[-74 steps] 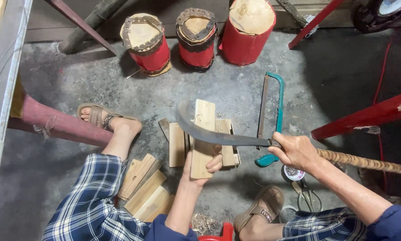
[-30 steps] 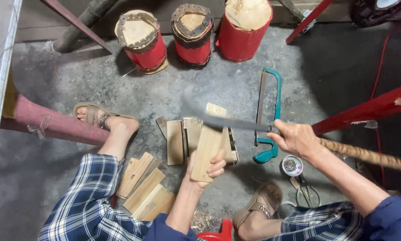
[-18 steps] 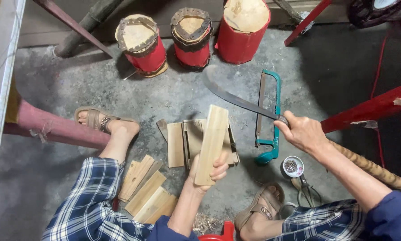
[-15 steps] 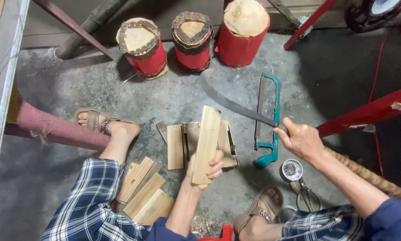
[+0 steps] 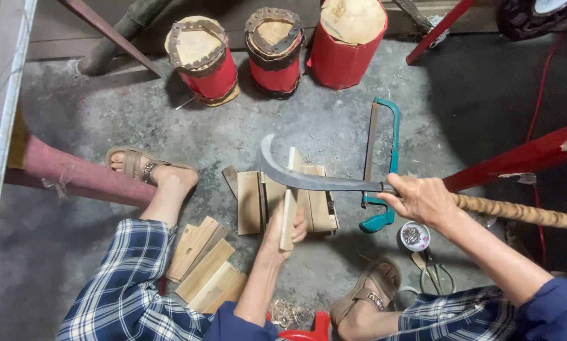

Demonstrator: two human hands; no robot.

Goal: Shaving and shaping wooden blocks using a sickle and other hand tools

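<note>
On the grey concrete floor [image 5: 106, 113], 3 red cylindrical drums with pale tops [image 5: 274, 47] stand in a row at the far side. A teal-framed hacksaw [image 5: 384, 164] lies just right of the work, its long axis running away from the person. A stack of flat pale wooden slats [image 5: 207, 268] lies beside the left leg, and a small round tin of nails [image 5: 414, 236] with scissors [image 5: 433, 273] sits near the right sandal. The left hand [image 5: 284, 226] is closed around a narrow pale wooden slat [image 5: 288, 196], held upright on edge over a low pile of cut wooden pieces [image 5: 315, 202], long axis pointing away from the person. The right hand [image 5: 422, 199] is clenched on the long ridged wooden handle [image 5: 517, 211] of a curved dark steel billhook [image 5: 308, 179]; its blade lies crosswise, tip hooking left and up, resting against the slat's upper part.
</note>
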